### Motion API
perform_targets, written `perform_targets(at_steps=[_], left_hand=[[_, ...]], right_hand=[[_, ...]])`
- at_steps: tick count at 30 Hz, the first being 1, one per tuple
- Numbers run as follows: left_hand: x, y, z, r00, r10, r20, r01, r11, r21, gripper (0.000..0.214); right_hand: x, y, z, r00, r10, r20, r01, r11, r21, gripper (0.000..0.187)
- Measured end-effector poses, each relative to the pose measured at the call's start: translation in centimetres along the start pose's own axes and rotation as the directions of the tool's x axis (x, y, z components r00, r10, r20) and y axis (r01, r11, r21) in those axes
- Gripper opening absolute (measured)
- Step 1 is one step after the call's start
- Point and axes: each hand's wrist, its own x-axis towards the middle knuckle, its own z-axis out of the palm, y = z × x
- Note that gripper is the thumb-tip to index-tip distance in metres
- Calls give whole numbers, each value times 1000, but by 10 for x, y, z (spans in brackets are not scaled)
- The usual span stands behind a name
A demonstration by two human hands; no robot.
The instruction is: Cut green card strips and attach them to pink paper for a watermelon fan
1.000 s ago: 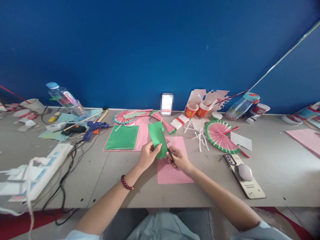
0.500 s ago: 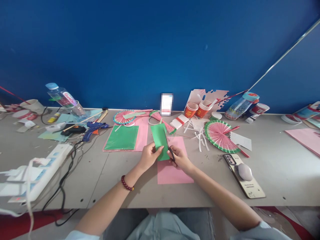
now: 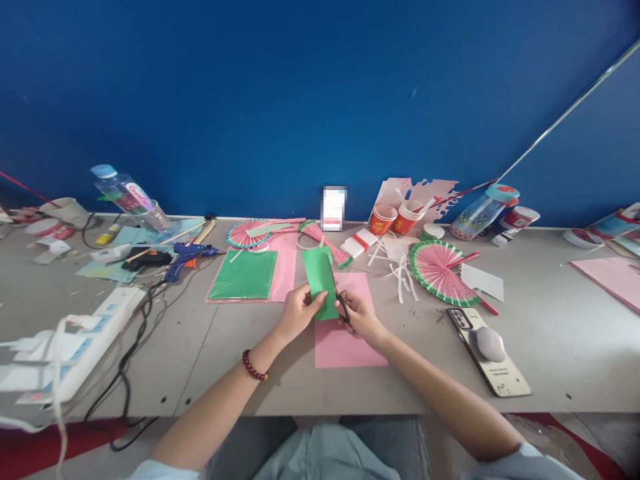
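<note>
My left hand (image 3: 301, 310) pinches a piece of green paper (image 3: 320, 273), its thumb lying on the front near the lower part. Black-handled scissors (image 3: 342, 308) are gripped in my right hand (image 3: 361, 316), their blades along the right edge of the green paper. Whether the blades are apart I cannot make out. Under both hands, a sheet of pink paper (image 3: 350, 347) lies flat on the table. To the left is a wrapped pack of green paper (image 3: 243, 275) on larger pink sheets.
A watermelon-patterned paper fan (image 3: 440, 272) and a phone (image 3: 487, 350) lie to the right. Red paper cups (image 3: 383, 219) stand near the blue wall. A blue glue gun (image 3: 187, 259), a power strip (image 3: 100, 340) and a tilted bottle (image 3: 125, 193) are at left.
</note>
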Motion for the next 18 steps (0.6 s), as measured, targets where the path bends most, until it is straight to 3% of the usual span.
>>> perform_targets(at_steps=[18], left_hand=[[-1,0,5,999,-32,17,32,999,-9,37]], right_hand=[[1,2,0,998,-47,-49,49,998,43,43]])
